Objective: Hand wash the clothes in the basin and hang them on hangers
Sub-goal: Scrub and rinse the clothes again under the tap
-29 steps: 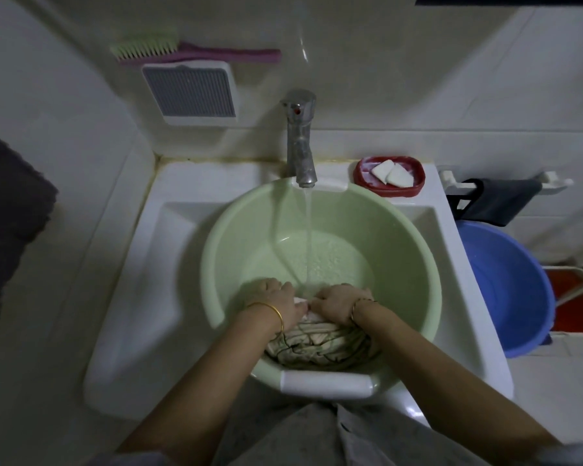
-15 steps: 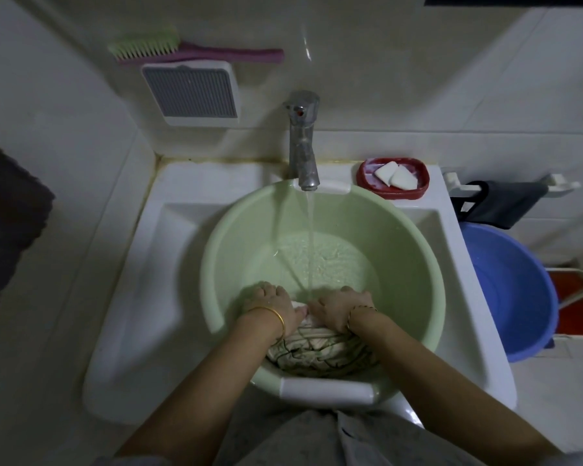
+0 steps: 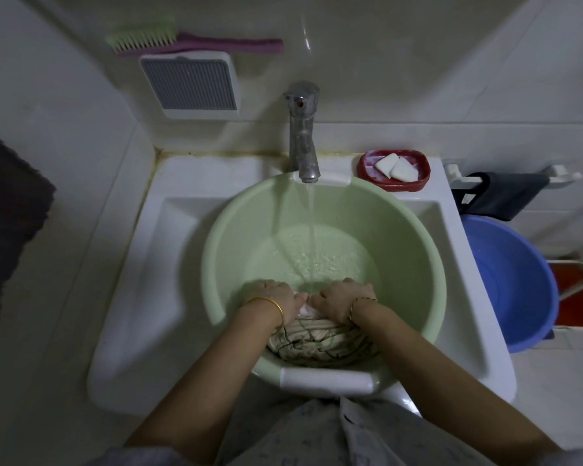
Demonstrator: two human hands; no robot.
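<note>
**Counts at the sink, and the state of the wash**

We count one round pale-green plastic basin (image 3: 414, 250) sitting in one white ceramic sink (image 3: 142, 297), one chrome tap (image 3: 303, 136) running a thin stream into the basin, one red oval soap dish (image 3: 367, 169) holding two white soap pieces (image 3: 395, 166), one blue plastic tub (image 3: 519, 284) to the right, and one green-and-pink scrub brush (image 3: 189, 42) on the wall.

One garment: a cream cloth with thin dark lines (image 3: 320, 341), bunched and wet, lying against the basin's near wall. Cloudy water covers the basin floor.

Two hands work it. Our left hand (image 3: 272, 295) and right hand (image 3: 342, 297) both curl down over the cloth's upper edge, gripping it, knuckles nearly touching. Each wrist carries one bangle.
</note>
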